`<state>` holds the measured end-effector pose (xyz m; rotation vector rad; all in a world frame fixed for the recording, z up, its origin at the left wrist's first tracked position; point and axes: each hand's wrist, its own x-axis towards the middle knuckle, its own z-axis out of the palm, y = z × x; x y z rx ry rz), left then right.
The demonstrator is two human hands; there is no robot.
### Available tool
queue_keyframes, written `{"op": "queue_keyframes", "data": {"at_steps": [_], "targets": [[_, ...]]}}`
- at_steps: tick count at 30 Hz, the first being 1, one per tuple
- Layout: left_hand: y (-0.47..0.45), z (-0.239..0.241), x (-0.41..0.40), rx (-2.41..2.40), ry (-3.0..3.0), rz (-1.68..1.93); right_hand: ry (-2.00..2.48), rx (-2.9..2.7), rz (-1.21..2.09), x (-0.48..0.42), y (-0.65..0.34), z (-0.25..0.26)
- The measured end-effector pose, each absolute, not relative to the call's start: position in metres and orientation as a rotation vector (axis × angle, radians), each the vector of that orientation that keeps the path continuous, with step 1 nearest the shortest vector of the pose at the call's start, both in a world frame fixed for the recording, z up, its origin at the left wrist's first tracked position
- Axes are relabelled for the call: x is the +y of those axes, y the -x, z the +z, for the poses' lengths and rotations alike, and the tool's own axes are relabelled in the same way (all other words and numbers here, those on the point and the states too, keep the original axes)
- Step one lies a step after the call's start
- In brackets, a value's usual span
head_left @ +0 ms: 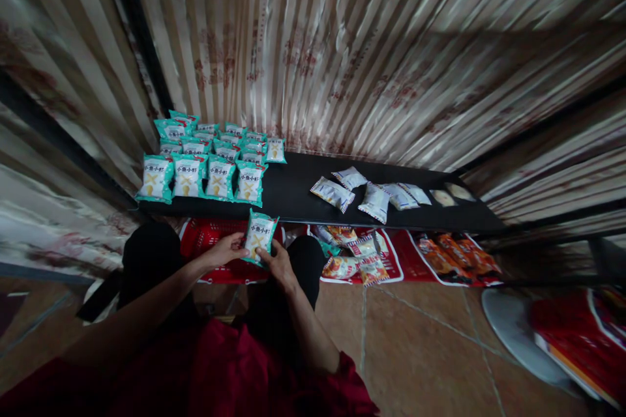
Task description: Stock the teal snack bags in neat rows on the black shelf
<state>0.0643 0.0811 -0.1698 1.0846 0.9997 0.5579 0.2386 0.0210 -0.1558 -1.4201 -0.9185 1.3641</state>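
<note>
Both my hands hold one teal snack packet (259, 234) just below the front edge of a black shelf (293, 192). My left hand (225, 250) grips its left side with fingers closed. My right hand (280, 264) grips its lower right side, fingers closed too. On the shelf's left end lie several matching teal packets (205, 159) in rows. Several white packets (364, 194) lie loose on the middle and right of the shelf.
A red basket (205, 241) sits under the shelf by my knees. Red trays with orange and white snack packets (359, 259) lie on the lower level. A striped curtain (372, 52) hangs behind. More red packaging (581, 332) rests on the tiled floor at right.
</note>
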Motion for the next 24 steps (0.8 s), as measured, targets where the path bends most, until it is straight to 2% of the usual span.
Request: {"op": "queue_keyframes", "data": {"at_steps": [8, 24], "targets": [[-0.084, -0.160, 0.075, 0.892, -1.066, 0.595, 1.416, -0.902, 1.303, 0.028, -0.249, -0.138], [-0.109, -0.149, 0.079, 1.086, -1.039, 0.690, 1.328, -0.781, 1.272, 0.038, -0.258, -0.120]]}}
